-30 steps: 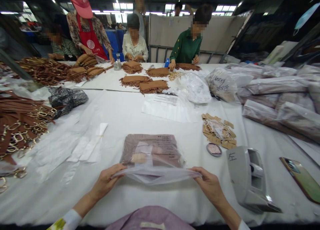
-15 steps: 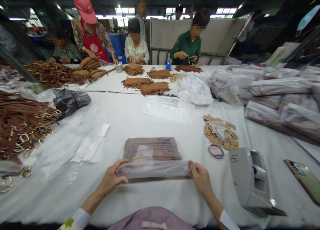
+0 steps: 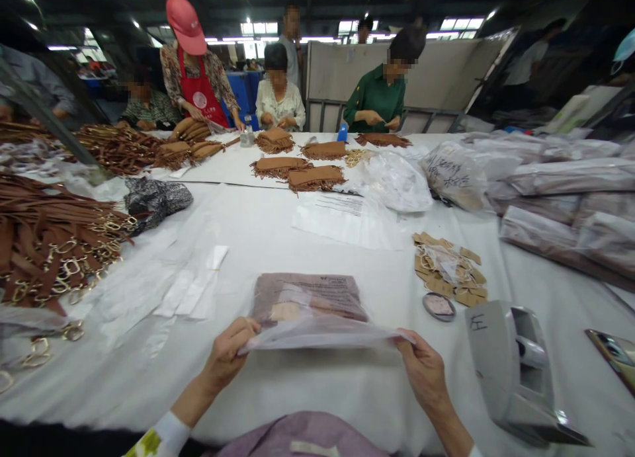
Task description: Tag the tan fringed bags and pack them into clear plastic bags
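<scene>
The left hand [image 3: 229, 352] and right hand [image 3: 425, 368] each have a narrow grip, fingers pinched on opposite ends of the open edge of a clear plastic bag [image 3: 310, 298], drawing it into a taut, milky, softly creased band. The bag lies flat on the white, lightly wrinkled cloth of the worktop [image 3: 317, 384], between the hands and just beyond them; through its thin, printed film show a flat, rectangular brownish item and a paler tan patch. Near the right hand stands an angular, smooth grey dispenser [image 3: 510, 371] holding a pale roll, and beside it lie a small round dish [image 3: 439, 307] and a loose heap of flat, card-like tan tags [image 3: 449, 268] with thin looped strings. To the left are limp, translucent plastic sheets [image 3: 143, 278], a crinkled black-and-white bundle [image 3: 157, 202] and a tangle of long, flat brown straps [image 3: 54, 239] with shiny, gold-coloured oval metal rings. Across the worktop, folded tan pieces with ragged fringes [image 3: 316, 177] lie before several people, and plump, filmy wrapped packages [image 3: 570, 176] are stacked at the right.
</scene>
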Demonstrator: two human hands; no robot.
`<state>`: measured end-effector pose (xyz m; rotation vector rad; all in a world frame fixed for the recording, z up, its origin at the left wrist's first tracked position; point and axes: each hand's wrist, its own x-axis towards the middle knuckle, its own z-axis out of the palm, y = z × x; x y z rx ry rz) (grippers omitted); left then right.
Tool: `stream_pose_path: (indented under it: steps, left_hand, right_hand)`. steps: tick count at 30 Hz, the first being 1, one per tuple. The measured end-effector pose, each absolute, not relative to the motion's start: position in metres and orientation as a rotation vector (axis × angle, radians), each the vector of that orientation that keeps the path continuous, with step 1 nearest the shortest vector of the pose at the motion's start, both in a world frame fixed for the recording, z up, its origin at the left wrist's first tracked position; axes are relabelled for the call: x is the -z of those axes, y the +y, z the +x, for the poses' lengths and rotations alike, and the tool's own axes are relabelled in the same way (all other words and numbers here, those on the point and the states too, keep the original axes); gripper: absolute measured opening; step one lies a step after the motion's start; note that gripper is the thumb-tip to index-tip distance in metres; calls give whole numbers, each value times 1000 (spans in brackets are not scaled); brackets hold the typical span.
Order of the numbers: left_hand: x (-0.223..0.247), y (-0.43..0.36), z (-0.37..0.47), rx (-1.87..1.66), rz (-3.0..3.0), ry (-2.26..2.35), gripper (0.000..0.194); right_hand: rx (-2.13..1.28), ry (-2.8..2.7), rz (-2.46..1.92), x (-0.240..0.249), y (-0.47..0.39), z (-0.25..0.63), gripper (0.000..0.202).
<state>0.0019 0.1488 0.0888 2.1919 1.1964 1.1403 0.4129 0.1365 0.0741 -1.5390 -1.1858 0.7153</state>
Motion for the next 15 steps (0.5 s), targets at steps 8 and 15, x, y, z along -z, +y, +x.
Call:
stream_pose_path:
  steps: [8,15]
  left_hand:
    - [-51,131,9,-965,1700,1504,34]
    - [-58,140,30,-1094,1387,1793,41]
  right_hand:
    - [-884,-1169,-1572,-58,129,400,37]
    - [-769,-1157,-1674,-62,134,378,40]
